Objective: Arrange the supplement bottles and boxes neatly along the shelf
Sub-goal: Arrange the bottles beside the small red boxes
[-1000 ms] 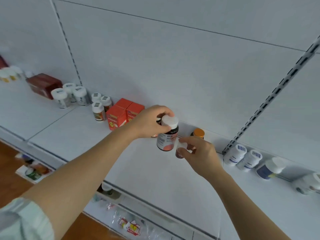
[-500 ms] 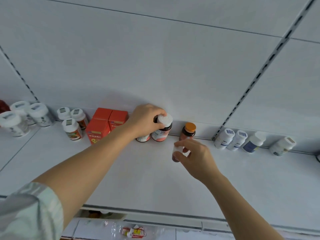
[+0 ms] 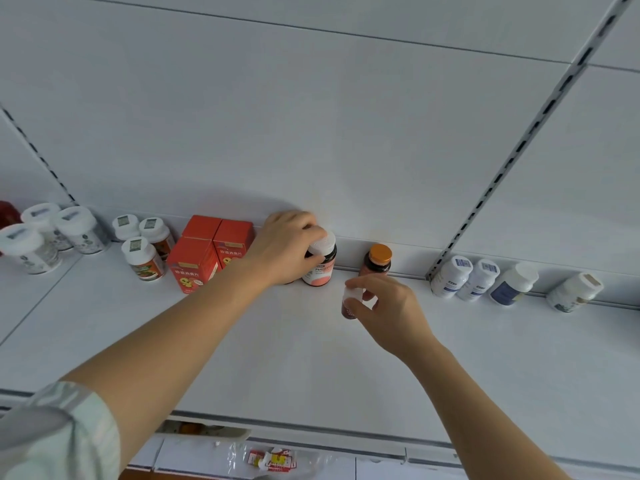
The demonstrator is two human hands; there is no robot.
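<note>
Two hands work at mid-frame. Nearest, the right hand pinches a small white-capped bottle just off the shelf; it is best set upright, in line with the back row. Farther back, the left hand grips the pink-labelled bottle against the wall, beside the orange-capped bottle.

A dark bottle with white cap and pink label stands upright at the back of the white shelf, just right of two red boxes set side by side. An amber bottle with orange cap stands upright near it, also at the back. In front, a small dark red bottle with white cap sits further forward. White bottles line the back edge on the right, more white-capped jars on the left
</note>
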